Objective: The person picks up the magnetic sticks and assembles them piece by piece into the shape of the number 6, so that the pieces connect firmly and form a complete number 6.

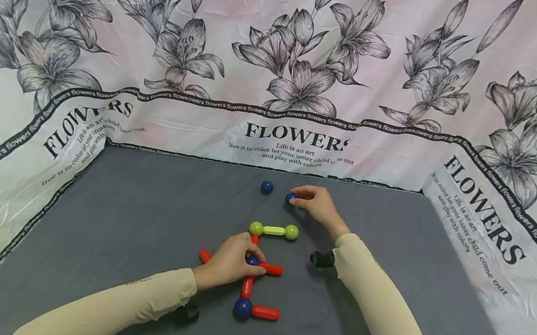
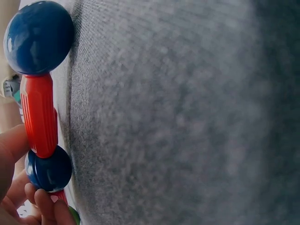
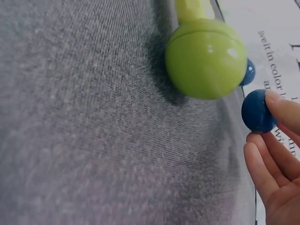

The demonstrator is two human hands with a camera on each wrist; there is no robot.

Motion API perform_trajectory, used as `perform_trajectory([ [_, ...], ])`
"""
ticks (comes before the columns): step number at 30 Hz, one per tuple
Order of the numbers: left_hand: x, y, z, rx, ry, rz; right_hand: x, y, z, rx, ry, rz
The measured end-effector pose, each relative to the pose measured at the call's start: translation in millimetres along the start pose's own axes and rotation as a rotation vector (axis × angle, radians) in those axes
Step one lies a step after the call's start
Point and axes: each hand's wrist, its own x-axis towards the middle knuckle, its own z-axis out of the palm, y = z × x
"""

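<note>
My left hand [image 1: 231, 259] holds the middle blue ball [image 1: 252, 259] of a flat figure of rods and balls, its fingers about the ball. A red rod [image 1: 273, 270] points right from there, and another red rod [image 1: 247, 287] runs down to a larger-looking blue ball [image 1: 242, 309] with a red rod [image 1: 265, 313] at its right. Above, an upright red rod [image 1: 255, 239] reaches a green ball [image 1: 256, 228], joined by a light green rod [image 1: 274, 230] to a second green ball [image 1: 292, 232]. Farther back, my right hand [image 1: 316, 206] pinches a loose blue ball [image 3: 257, 111] between thumb and fingers.
Another blue ball [image 1: 267, 187] lies left of the right hand, near the back of the grey table [image 1: 168, 194]. One red rod [image 1: 205, 255] shows beside the left hand, partly hidden by it. Flower-printed cloth [image 1: 297, 143] borders the back and sides.
</note>
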Motion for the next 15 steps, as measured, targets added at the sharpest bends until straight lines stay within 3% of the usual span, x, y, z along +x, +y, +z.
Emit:
perform_trajectory([
  [15, -1.9, 1.1, 0.4, -0.024, -0.025, 0.002, -43.7, -13.3, -10.6, -0.014, -0.051, -0.029],
])
